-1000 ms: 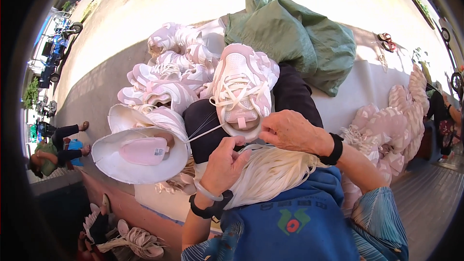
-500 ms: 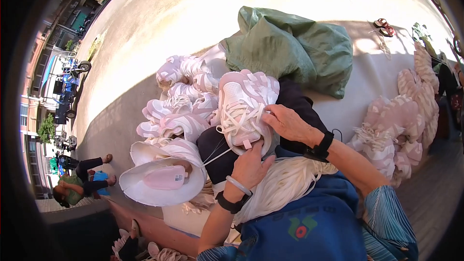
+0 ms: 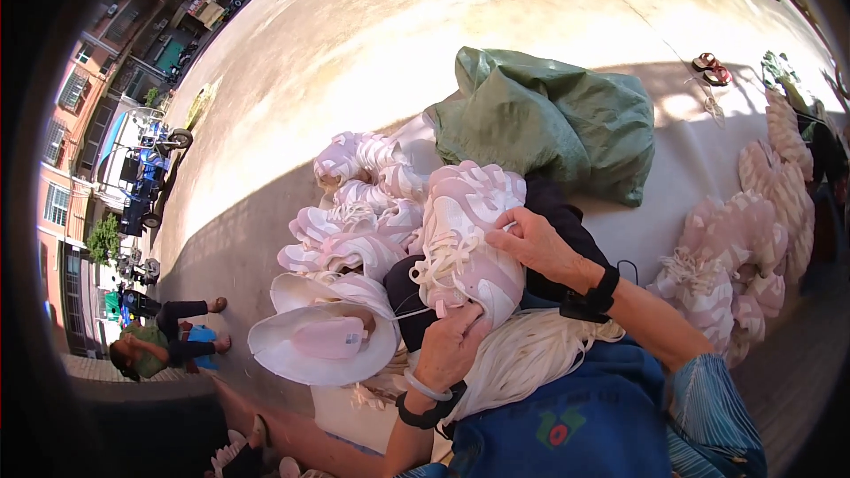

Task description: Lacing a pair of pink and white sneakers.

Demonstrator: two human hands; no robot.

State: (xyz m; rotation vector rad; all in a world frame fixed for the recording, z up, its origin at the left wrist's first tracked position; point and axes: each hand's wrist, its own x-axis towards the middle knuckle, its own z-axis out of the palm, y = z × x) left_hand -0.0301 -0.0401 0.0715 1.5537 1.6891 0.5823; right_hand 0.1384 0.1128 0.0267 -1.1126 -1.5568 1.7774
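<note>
A stack of nested white-and-pink shoe uppers (image 3: 478,257) lies across my dark-trousered knees, toes away from me and side turned up. Loose cream laces (image 3: 440,257) hang over its front. My left hand (image 3: 450,341), with a bangle and a black wristband, pinches the upper's collar beside a pink pull tab (image 3: 441,308). Over the upper's right side, my right hand (image 3: 538,250) has its thumb and forefinger closed together; whatever is between them is too small to make out. A bundle of cream laces (image 3: 531,350) rests in my lap on a blue apron (image 3: 567,416).
More shoe uppers (image 3: 354,243) are piled at left, beside a nested pair (image 3: 323,336) showing a pink insole. A green sack (image 3: 549,124) lies ahead. Further uppers (image 3: 722,248) are heaped at right. Red sandals (image 3: 711,69) sit beyond, and a person (image 3: 155,345) sits at far left.
The shoe upper has rolled so its side faces up more. My left hand has closed on its collar, and my right fingers have curled in. The whole view has shifted.
</note>
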